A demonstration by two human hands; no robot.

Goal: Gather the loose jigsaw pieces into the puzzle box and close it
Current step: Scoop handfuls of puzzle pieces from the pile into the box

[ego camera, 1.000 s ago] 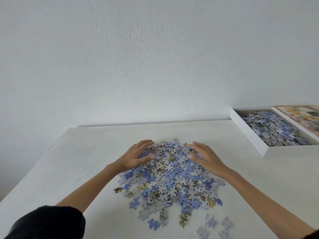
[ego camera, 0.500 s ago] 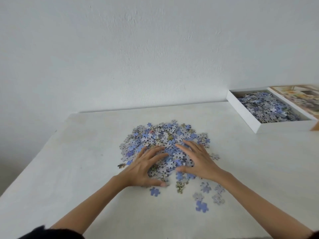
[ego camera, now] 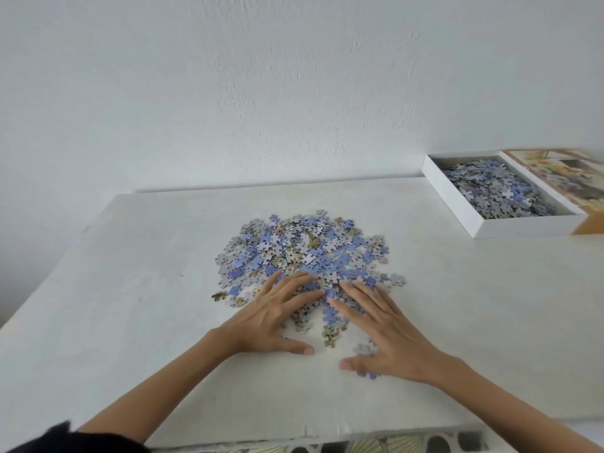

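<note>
Flat left hand point(ego camera: 271, 317) and right hand point(ego camera: 387, 336), fingers straight, press near edge of jigsaw pile point(ego camera: 304, 253). Open puzzle box point(ego camera: 456, 204) at far-right corner of table point(ego camera: 130, 289), long axis roughly near-to-far.

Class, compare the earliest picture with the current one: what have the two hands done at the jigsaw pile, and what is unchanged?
Both hands drew back toward the person. The left hand and right hand went from the far part of the pile to its near edge, and now lie flat. Nothing was gripped or released. The puzzle box stays open at the far right, holding pieces.
</note>
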